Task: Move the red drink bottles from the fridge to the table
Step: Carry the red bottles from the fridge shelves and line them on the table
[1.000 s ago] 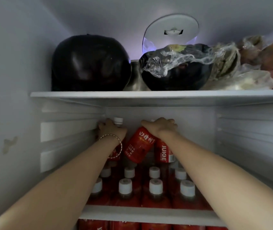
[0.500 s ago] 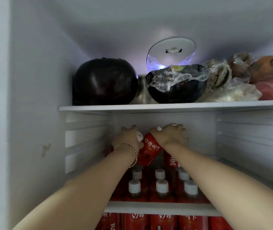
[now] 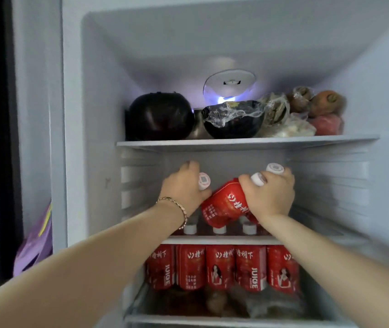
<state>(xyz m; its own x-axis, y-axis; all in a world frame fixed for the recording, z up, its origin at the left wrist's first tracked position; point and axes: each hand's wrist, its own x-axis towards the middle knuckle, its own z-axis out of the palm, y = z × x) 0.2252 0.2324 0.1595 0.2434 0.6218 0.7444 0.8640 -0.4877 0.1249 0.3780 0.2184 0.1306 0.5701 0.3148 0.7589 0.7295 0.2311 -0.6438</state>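
While left hand (image 3: 184, 188) curled round white-capped bottle (image 3: 204, 181), right hand (image 3: 271, 197) clutched two necks: round white caps (image 3: 275, 168), glossy red bottle (image 3: 224, 204) tilted.

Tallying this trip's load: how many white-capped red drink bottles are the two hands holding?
3. The left hand grips one, showing only its white cap. The right hand grips two: a tilted red bottle and another behind it, cap showing. More may be hidden.

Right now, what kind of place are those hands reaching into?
A fridge, probably in a home: white shelves, rows of red bottles, and wrapped food under a small light.
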